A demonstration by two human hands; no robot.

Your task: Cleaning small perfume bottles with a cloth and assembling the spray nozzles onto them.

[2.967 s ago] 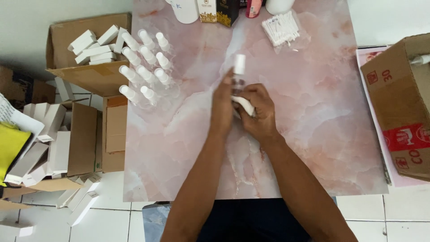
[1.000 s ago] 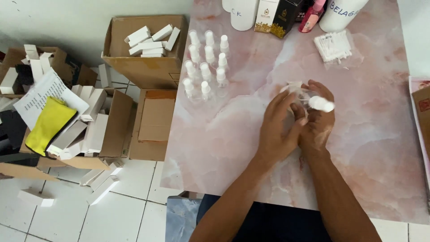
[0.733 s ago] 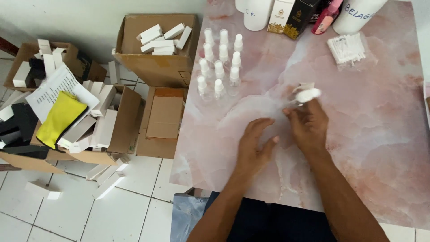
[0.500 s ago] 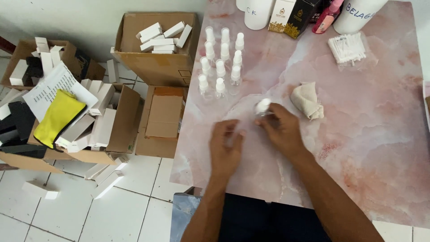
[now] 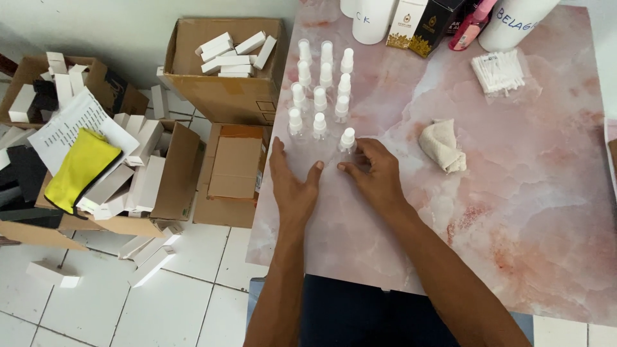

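The right hand pinches a small clear spray bottle upright on the pink marble surface; the left hand lies flat and empty beside it. A careless nudge forward could topple the bottle rows just beyond.

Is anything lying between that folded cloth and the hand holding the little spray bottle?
Nothing visible. The right hand grips the small spray bottle, and only bare marble table lies between it and the cloth.
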